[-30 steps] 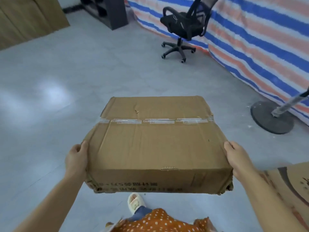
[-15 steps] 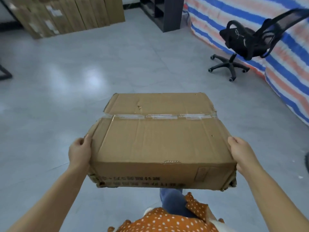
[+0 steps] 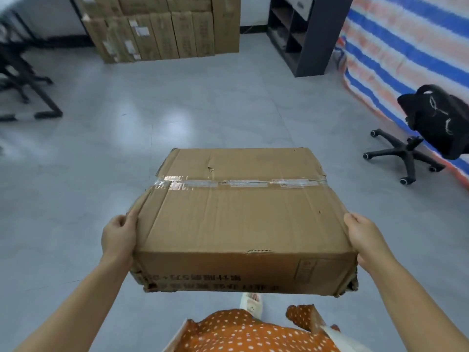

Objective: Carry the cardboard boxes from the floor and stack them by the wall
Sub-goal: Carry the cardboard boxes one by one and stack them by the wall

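I hold a flat brown cardboard box [image 3: 241,219] level in front of me, clear of the floor. Clear tape runs across its top and dark print shows on its near side. My left hand [image 3: 118,236] grips its left edge and my right hand [image 3: 365,237] grips its right edge, fingers hidden under the sides. Far ahead, a stack of several tall cardboard boxes [image 3: 162,29] stands against the white wall.
A dark shelf unit [image 3: 304,34] stands at the back right beside a blue, white and orange striped tarp [image 3: 411,47]. A black office chair [image 3: 429,130] sits at the right. Black metal legs of furniture [image 3: 28,80] spread at the left. Grey tiled floor lies between.
The view has swung left while I carry the box: the chair slid to the right edge, and the box stack by the wall and the shelf came into view ahead.
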